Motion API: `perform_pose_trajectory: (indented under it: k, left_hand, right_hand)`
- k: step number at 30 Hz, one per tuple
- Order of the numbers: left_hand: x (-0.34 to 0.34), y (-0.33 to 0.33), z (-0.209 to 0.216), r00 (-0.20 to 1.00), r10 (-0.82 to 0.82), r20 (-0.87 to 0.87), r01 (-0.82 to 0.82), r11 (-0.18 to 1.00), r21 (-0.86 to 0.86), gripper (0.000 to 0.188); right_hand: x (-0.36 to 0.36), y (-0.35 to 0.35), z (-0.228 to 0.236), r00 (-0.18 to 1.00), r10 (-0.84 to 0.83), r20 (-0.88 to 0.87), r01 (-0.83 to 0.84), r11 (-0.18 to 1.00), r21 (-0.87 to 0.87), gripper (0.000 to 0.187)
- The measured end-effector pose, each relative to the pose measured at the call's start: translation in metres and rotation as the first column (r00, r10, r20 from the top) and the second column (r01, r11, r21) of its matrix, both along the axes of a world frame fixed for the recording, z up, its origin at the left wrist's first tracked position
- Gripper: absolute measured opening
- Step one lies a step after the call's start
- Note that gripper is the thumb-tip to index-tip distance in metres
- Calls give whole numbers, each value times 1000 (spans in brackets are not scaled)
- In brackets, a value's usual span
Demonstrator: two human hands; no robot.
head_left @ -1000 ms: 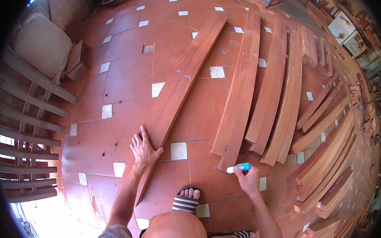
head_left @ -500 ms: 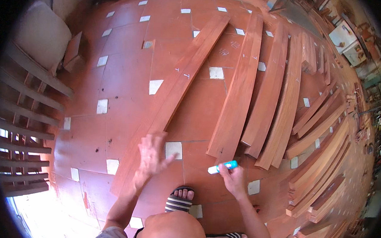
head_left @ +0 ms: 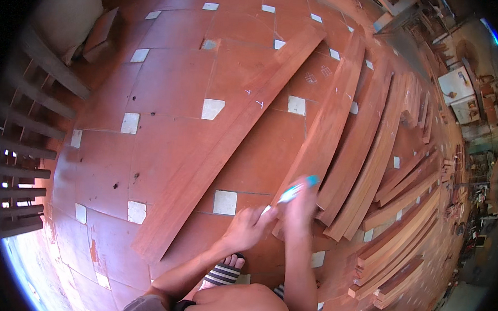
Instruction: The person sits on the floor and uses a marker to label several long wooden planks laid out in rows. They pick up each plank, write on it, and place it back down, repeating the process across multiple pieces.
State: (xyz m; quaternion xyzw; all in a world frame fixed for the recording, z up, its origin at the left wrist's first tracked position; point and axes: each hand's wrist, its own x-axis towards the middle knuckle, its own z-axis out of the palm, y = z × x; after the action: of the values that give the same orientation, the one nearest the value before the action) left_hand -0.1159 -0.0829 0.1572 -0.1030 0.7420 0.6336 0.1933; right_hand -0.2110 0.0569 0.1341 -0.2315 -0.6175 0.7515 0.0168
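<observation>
The right hand (head_left: pixel 300 206) grips a white marker (head_left: pixel 292 191), teal end toward one o'clock. The left hand (head_left: pixel 248 228), seemingly pinching its tip, sits at seven o'clock, nearer the long plank (head_left: pixel 233 138) running one-to-seven.

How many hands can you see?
2. The left hand reaches toward the white tip of the blue-capped marker; the right hand holds that marker over the red-brown wooden planks.

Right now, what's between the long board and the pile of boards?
Bare red floor tiles with small white squares lie between the long board and the pile of boards, in the head view.
</observation>
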Motion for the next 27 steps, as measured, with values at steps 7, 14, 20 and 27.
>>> perform_pose_trajectory:
  k: [7,14,20,27]
  left_hand:
    - [-3,-71,-81,938,142,-316,-303,777,-552,26]
    - [-107,-89,-119,881,159,-445,-470,401,-787,65]
    - [-107,-89,-117,908,201,-368,-420,422,-804,65]
    - [-109,-88,-118,902,215,-374,-431,395,-811,65]
  right_hand:
    - [-170,23,34,833,463,-302,-400,883,247,26]
    - [-262,-90,-50,402,912,-79,-575,319,753,26]
    - [-286,-128,-66,205,975,-85,-599,194,777,26]
    - [-296,-131,-65,138,990,-18,-586,96,804,25]
